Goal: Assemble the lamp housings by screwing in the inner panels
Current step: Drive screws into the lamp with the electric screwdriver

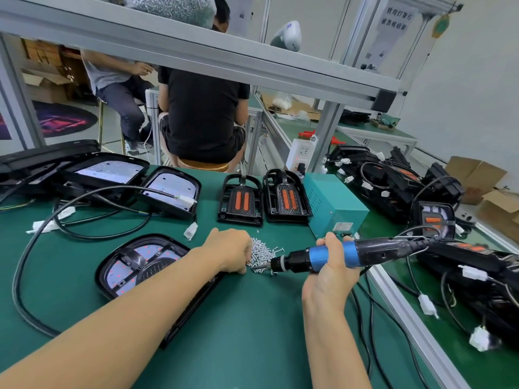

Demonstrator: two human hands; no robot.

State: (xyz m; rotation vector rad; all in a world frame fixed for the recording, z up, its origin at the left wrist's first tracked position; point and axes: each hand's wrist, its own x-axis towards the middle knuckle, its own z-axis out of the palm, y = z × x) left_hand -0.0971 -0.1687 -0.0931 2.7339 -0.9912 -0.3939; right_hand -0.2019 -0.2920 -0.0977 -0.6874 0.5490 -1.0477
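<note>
With the left hand [233, 252] curled into the screw pile [264, 255] on the table [252, 318] and the right hand [331, 265] clamped round the electric screwdriver [337, 255], best pinch one screw, then carry it to the lamp housing [140, 265] beside the pile.

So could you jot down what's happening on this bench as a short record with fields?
left hand: fingers curled into the screw pile, picking at screws
right hand: grip around the electric screwdriver, tip pointing at the pile
housing being worked on: on the green mat, under the left forearm
inner panels: two with orange strips, standing behind the pile
blue box: right of the panels
</note>
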